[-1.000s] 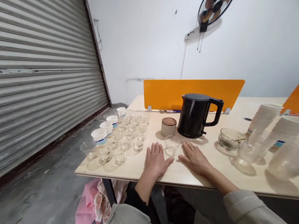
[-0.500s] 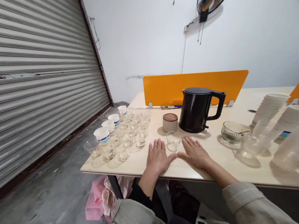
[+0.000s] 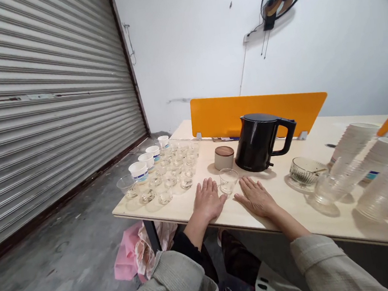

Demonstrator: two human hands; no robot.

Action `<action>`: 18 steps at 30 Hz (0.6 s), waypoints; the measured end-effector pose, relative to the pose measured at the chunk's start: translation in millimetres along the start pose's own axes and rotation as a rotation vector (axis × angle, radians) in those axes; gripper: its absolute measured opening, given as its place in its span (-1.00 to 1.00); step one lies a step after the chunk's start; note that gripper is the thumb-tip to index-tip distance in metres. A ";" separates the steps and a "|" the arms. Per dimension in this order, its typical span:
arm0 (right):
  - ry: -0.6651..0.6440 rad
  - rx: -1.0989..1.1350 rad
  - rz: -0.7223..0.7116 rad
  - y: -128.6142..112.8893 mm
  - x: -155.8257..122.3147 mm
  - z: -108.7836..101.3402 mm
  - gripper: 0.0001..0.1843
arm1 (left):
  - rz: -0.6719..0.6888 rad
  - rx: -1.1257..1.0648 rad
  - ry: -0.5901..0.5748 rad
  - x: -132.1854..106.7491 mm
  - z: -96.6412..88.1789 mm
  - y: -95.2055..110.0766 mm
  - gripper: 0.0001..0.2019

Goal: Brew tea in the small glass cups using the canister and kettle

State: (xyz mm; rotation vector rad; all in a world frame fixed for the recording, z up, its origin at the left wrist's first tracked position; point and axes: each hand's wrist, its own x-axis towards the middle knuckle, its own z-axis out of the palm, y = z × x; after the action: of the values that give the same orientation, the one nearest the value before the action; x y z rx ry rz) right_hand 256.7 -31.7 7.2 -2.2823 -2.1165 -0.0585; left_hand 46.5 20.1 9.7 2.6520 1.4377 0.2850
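Note:
Both of my hands rest palm down near the front edge of the table (image 3: 223, 214). My left hand (image 3: 207, 201) lies flat with nothing in it, just left of a clear plastic cup (image 3: 228, 182). On the cup's other side, my right hand (image 3: 256, 196) is also flat and holds nothing. Behind the cup stand a grey canister with a wooden lid (image 3: 224, 158) and a black electric kettle (image 3: 260, 142). Several small clear cups (image 3: 170, 181) stand in rows to the left, with white paper cups (image 3: 138, 171) along their outer side.
At the right are a ribbed glass bowl (image 3: 304, 171), leaning stacks of clear plastic cups (image 3: 387, 193) and stacked paper cups (image 3: 354, 141). An orange divider (image 3: 218, 114) crosses the table behind the kettle. A pink bag (image 3: 127, 256) lies on the floor by the table leg.
The view has shifted slightly, so most things appear a little farther right. My left thumb has drawn away from the right one, widening the gap between my hands. The cups stay put.

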 end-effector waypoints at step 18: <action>0.007 0.016 0.000 0.1 -0.4 -0.2 -0.04 | 0.002 -0.018 -0.010 -0.3 -1.3 -0.3 -0.21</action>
State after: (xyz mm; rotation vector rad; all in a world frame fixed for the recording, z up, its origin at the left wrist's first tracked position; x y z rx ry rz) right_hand 256.8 -32.1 7.4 -2.2704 -2.1056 -0.0496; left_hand 45.8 20.0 10.9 2.6378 1.4225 0.2832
